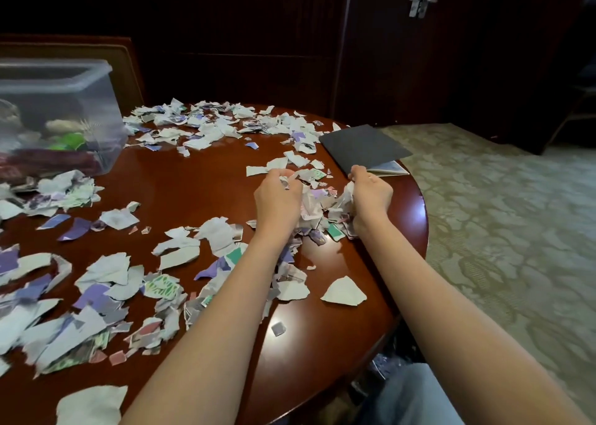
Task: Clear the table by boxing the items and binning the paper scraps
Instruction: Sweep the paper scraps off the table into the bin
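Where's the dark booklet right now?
Head view: the dark booklet lies at the table's far right edge, just beyond the right hand, which grips paper scraps.

- A glossy red-brown table (pixel 200 192) with a rounded edge.
- Torn paper scraps (pixel 206 128) lie over most of it.
- A clear plastic box (pixel 80 102), far left.
- A dark booklet (pixel 364 147) at the right edge.

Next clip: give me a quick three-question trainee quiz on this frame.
1. True or false: the left hand and the right hand both grip paper scraps.
2. The clear box stands: A) at the far left of the table; B) on the carpet; C) between the hands.
3. Name the flat item lying just past the right hand.
Key: 1 true; 2 A; 3 dark booklet.
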The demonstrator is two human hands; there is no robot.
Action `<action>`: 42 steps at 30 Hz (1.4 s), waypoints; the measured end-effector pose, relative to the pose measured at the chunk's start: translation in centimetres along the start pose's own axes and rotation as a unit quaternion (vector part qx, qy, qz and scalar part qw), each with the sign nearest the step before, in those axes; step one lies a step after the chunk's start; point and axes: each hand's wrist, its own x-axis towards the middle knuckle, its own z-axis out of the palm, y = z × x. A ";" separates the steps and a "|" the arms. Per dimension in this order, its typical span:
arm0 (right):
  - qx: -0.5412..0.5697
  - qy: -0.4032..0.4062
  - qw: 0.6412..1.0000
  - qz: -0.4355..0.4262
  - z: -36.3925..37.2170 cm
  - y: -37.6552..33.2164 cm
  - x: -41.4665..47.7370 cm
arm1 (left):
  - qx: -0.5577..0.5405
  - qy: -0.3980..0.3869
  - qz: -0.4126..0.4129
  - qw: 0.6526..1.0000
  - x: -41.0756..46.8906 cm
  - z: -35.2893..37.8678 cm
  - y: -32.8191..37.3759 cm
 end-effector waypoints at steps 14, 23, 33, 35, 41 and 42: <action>0.077 -0.109 0.986 0.104 3.4 -1.1 -4.7 | -0.166 0.003 -0.113 0.980 -1.4 1.0 1.7; 0.141 -0.122 0.978 0.095 3.6 -2.1 -6.1 | -0.213 0.046 -0.097 0.971 -2.2 0.4 3.3; 0.206 -0.096 0.972 0.062 -1.8 -5.8 -2.6 | -0.213 0.012 -0.007 0.977 -2.8 5.5 8.5; 0.211 -0.071 0.974 0.050 -3.7 -6.2 -1.4 | -0.211 -0.012 0.003 0.977 -3.1 7.5 9.4; 0.226 0.003 0.973 0.043 -10.8 -6.9 1.9 | -0.190 -0.082 0.031 0.978 -5.4 14.1 12.5; 0.232 0.017 0.972 0.045 -11.9 -6.8 2.4 | -0.187 -0.094 0.030 0.977 -5.9 15.3 12.8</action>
